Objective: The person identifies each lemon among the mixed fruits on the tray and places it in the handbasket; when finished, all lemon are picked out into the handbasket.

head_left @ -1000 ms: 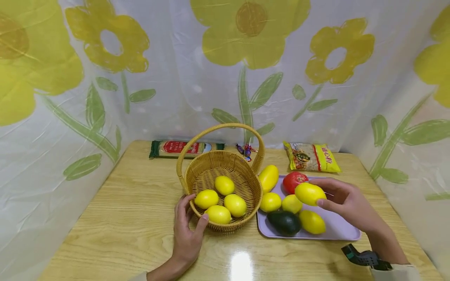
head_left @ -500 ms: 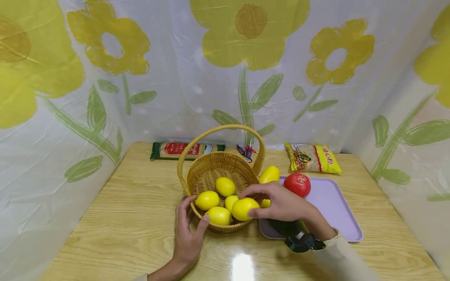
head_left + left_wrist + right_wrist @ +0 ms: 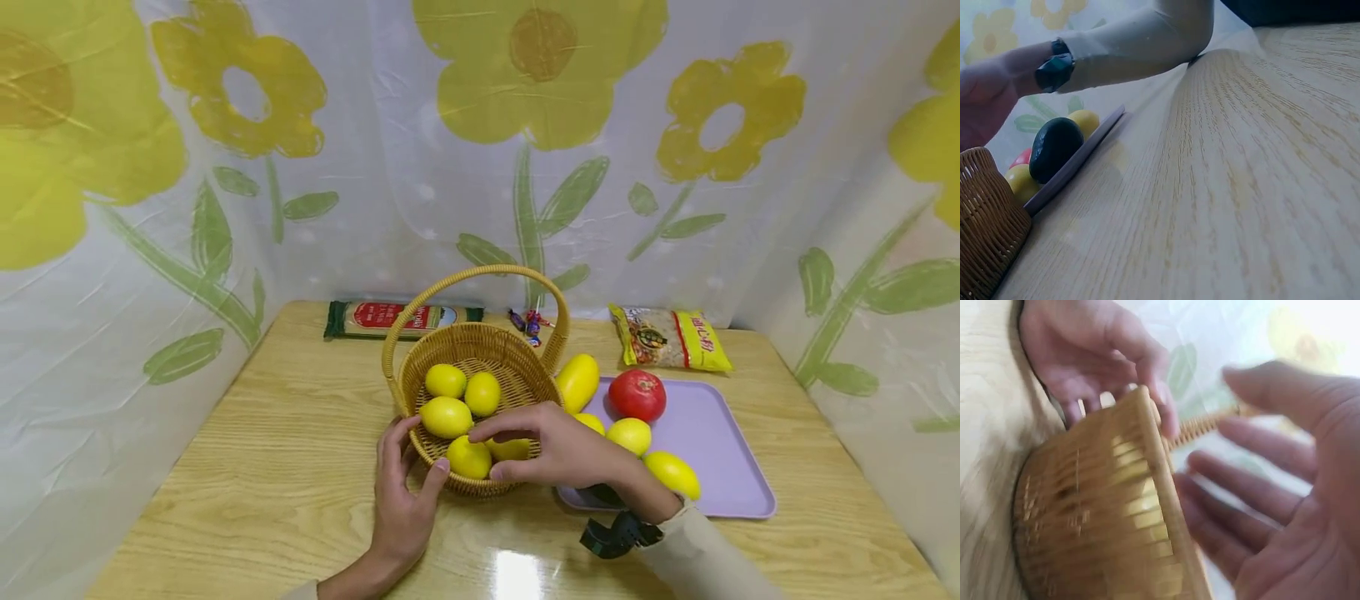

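Note:
A wicker basket point(image 3: 487, 337) with a hoop handle stands mid-table and holds several lemons point(image 3: 446, 417). My left hand point(image 3: 401, 500) grips its near rim, thumb on one side and fingers against the outer wall. The right wrist view shows those left-hand fingers point(image 3: 1091, 356) curled over the basket point(image 3: 1104, 519) edge. My right hand point(image 3: 551, 450) hovers over the basket's near right side, fingers spread and empty, with one lemon point(image 3: 510, 450) lying just under it. The right wrist view shows that right hand point(image 3: 1285, 506) with its palm open.
A lilac tray point(image 3: 720, 442) right of the basket carries a tomato point(image 3: 637, 395), lemons point(image 3: 628, 435), a long yellow fruit point(image 3: 577, 381) and a dark avocado point(image 3: 1054, 150). A noodle packet point(image 3: 397, 317), candies point(image 3: 527, 322) and a yellow bag point(image 3: 670, 337) lie along the curtained back.
My right hand carried a lemon from above the tray to the basket and let it go there. The left hand stayed on the basket rim.

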### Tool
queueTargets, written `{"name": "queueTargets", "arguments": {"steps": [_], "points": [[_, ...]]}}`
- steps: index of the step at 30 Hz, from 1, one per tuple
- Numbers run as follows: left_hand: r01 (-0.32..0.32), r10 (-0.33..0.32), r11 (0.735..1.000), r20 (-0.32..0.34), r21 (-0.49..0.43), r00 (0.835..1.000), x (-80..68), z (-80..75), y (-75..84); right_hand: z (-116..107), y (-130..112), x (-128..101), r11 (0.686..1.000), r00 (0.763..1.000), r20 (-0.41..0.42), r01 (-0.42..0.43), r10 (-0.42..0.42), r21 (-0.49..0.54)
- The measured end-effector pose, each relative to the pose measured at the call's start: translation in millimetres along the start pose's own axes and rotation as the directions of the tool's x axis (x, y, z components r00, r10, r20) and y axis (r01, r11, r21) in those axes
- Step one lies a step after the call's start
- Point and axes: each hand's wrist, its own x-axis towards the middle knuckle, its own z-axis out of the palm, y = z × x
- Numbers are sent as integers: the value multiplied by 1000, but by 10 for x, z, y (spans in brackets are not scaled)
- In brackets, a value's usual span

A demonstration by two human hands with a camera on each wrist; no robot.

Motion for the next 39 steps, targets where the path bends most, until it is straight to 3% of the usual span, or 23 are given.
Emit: {"name": "queueTargets", "arguments": {"steps": [4,10,12,17,22,27,34,39], "points": [[-7,7,1000,-3,9,1000,6,7,-3,-132,89,-328,980,997,-79,-1,17,200],[-8,8,1000,-7,18,1000,13,3,3,-397,273,-978,941,980,-189,9,59,339],[-3,3,1000,-10,23,1000,10,-1,8,-469,333,-1210,937,973,-223,25,57,350],[14,-13,1000,-10,23,1000,5,-13,18,-579,420,-1751,940,944,-296,-38,145,339],[18,-18,1000,-6,21,1000,4,-14,18,-598,458,-2129,953,883,-393,-160,255,259],[17,-17,1000,-2,7,1000,3,-4,14,-557,549,-2327,950,836,-452,-256,311,180],[10,-10,1000,-5,6,1000,2,10,16,-438,758,-2294,934,838,-414,-305,356,187],[8,-8,1000,-10,8,1000,2,18,15,-406,786,-2244,921,814,-431,-352,389,165]]}}
